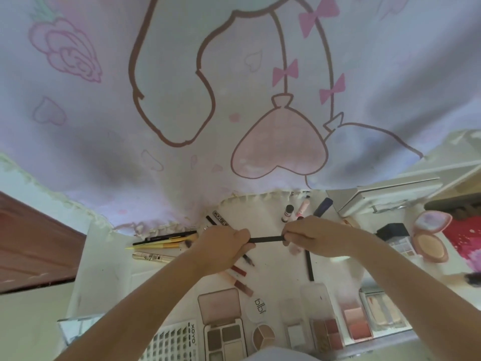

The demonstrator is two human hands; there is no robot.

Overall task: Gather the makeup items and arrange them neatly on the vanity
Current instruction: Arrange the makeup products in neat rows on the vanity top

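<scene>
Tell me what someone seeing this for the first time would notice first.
Both hands, left hand and right hand, grip a thin black pencil stretched between them at centre. Behind hangs a lilac cartoon curtain. Open palettes line the vanity's near edge.

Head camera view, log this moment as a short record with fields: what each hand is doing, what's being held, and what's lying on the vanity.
left hand: left hand grips one end of the black pencil
right hand: right hand pinches the other end
pencil pose: roughly level, held above the vanity top
back left: yellow pencils and a gold tube lying side by side
front: open eyeshadow palette, blush palette
right: open pink compact
backdrop: cartoon-print cloth
</scene>
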